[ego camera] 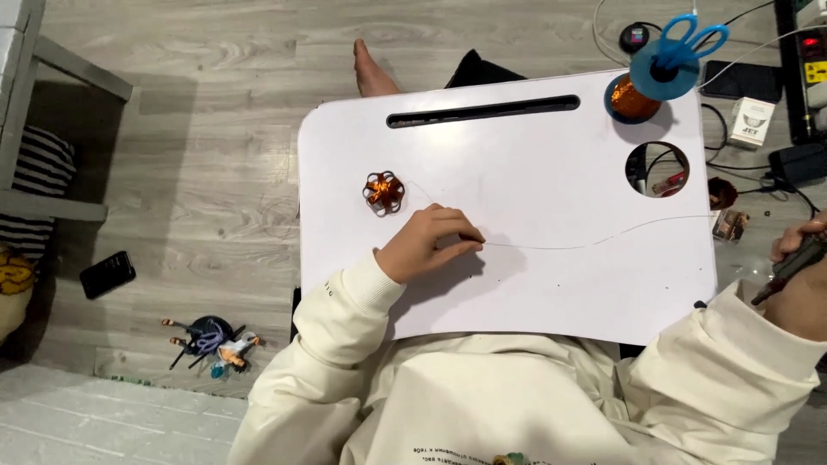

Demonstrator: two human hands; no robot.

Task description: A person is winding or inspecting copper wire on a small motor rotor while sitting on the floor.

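Note:
My left hand [431, 244] rests on the white lap table [534, 155], fingers pinched on a thin wire [594, 244] that runs right across the table toward its right edge. A small copper-wound flower-shaped coil [384, 192] lies just left of and above that hand, and the wire leads to it. My right hand [801, 250] is off the table's right edge, gripping a dark pen-like tool [788, 269]. A spool of copper wire [633, 97] stands at the table's far right corner.
A blue stand with blue scissors [680, 47] sits over the spool. The table has a round hole [657, 169] and a long slot [482, 111]. Cables, a power strip and small boxes lie right. A phone [108, 274] and small tools [211, 340] lie on the floor left. A bare foot [372, 73] shows beyond the table.

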